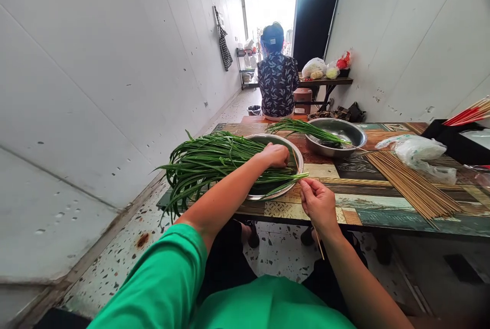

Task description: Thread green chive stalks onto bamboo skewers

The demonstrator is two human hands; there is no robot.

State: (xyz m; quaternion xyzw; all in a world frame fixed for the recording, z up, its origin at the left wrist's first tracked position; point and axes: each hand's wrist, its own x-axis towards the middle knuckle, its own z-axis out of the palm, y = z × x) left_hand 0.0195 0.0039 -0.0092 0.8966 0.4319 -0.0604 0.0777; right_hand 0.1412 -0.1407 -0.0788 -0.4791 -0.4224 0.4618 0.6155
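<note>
Long garlic chives [214,158] fill a metal bowl [299,153] and hang over its left side. My left hand [277,155] reaches into this bowl at the stem ends, fingers curled down; its fingertips are hidden. At the bowl's right rim, my right hand [317,199] pinches a thin bamboo skewer [318,242], whose lower end sticks out below the hand and upper end rises over the bowl. Pale chive stems [300,176] lie at its fingertips, seemingly on the skewer.
A second metal bowl [362,140] holds more chives. Many bamboo skewers [413,183] lie fanned on the patchwork table [356,200], beside a clear plastic bag [419,150] and a black box [436,132] with red-ended sticks. Beyond, a person [277,81] sits facing away.
</note>
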